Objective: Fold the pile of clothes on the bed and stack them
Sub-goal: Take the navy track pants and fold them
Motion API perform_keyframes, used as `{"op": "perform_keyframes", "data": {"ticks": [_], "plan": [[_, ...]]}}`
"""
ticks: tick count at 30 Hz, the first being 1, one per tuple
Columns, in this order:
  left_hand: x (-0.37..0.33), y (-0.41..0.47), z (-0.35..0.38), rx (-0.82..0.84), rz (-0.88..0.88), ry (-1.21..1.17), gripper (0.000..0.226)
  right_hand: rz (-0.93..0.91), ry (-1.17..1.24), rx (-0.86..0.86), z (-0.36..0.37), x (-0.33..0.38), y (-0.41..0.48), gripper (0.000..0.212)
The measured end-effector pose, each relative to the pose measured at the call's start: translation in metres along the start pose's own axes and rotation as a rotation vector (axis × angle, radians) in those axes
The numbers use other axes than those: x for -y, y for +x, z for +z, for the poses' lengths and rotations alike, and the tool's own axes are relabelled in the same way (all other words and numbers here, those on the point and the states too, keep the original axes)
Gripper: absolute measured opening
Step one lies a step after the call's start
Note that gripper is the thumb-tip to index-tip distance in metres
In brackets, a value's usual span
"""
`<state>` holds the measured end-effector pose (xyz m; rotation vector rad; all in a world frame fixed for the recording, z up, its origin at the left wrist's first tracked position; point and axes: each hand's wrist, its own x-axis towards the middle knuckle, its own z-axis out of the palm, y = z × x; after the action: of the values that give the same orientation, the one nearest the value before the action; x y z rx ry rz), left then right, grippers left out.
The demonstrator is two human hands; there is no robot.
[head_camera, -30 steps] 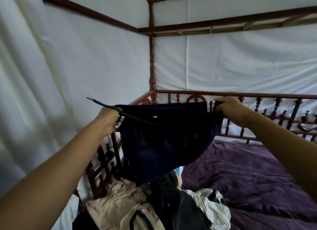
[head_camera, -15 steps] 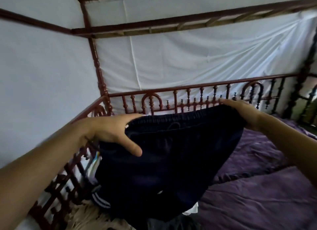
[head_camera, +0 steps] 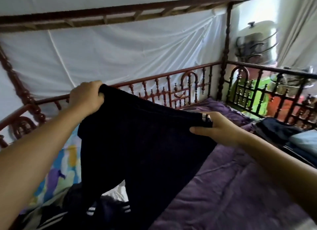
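I hold a pair of dark navy trousers point(head_camera: 142, 147) stretched in the air over the bed. My left hand point(head_camera: 86, 97) grips one end of the waistband, raised near the back rail. My right hand point(head_camera: 217, 127) grips the other end, lower and to the right, where white stripes show. The legs hang down, with white-striped cuffs near the bottom. Below them lies the pile of clothes point(head_camera: 113, 193), dark and white pieces, partly hidden by the trousers. A stack of folded clothes point(head_camera: 281, 132), dark blue and light blue, sits at the right edge.
A purple blanket point(head_camera: 223, 187) covers the bed to the right. A colourful patterned sheet point(head_camera: 66, 163) lies at the left. Carved red-brown wooden rails point(head_camera: 171, 85) and posts enclose the bed, with white netting behind. A fan point(head_camera: 253, 41) stands beyond the far right corner.
The view has swung to the right. My left hand rose with its end of the waistband, my right hand dropped lower, and the trousers now hang open with both legs showing.
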<state>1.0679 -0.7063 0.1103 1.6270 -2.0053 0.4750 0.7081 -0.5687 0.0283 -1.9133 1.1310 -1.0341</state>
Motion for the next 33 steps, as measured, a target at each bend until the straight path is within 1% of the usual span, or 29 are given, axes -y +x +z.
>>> {"op": "perform_keyframes", "data": {"ticks": [2,4,7,11,15,18,21,23,25,28,30,33], "plan": [[-0.044,0.010,0.023,-0.012,0.029,0.029,0.021,0.022,-0.016,-0.086,-0.017,-0.020,-0.025,0.012],[-0.087,0.014,0.049,-0.017,0.063,0.009,0.021,0.056,-0.090,-0.170,-0.035,-0.047,-0.051,0.003],[-0.150,0.012,0.099,0.042,0.105,-0.009,0.012,0.160,-0.157,-0.284,-0.064,-0.093,-0.089,0.012],[-0.230,0.015,0.170,0.145,0.228,-0.037,0.013,0.309,-0.084,-0.385,-0.096,-0.146,-0.136,0.008],[-0.320,0.032,0.237,0.211,0.335,-0.117,0.017,0.414,-0.056,-0.548,-0.132,-0.193,-0.174,0.010],[-0.398,0.047,0.286,0.264,0.383,-0.204,0.024,0.518,-0.132,-0.645,-0.169,-0.228,-0.197,0.019],[-0.475,0.060,0.329,0.402,0.360,-0.338,0.033,0.617,-0.311,-0.746,-0.213,-0.263,-0.217,0.028],[-0.521,0.066,0.352,0.501,0.328,-0.438,0.035,0.709,-0.507,-0.744,-0.244,-0.290,-0.228,0.032],[-0.562,0.068,0.368,0.564,0.313,-0.537,0.036,0.813,-0.674,-0.679,-0.271,-0.320,-0.238,0.033],[-0.612,0.069,0.390,0.615,0.343,-0.602,0.037,0.957,-0.830,-0.593,-0.302,-0.374,-0.249,0.029],[-0.639,0.069,0.409,0.648,0.352,-0.620,0.037,1.045,-0.889,-0.513,-0.322,-0.413,-0.254,0.028],[-0.669,0.059,0.447,0.742,0.337,-0.642,0.039,1.171,-0.841,-0.418,-0.345,-0.481,-0.260,0.028]]}}
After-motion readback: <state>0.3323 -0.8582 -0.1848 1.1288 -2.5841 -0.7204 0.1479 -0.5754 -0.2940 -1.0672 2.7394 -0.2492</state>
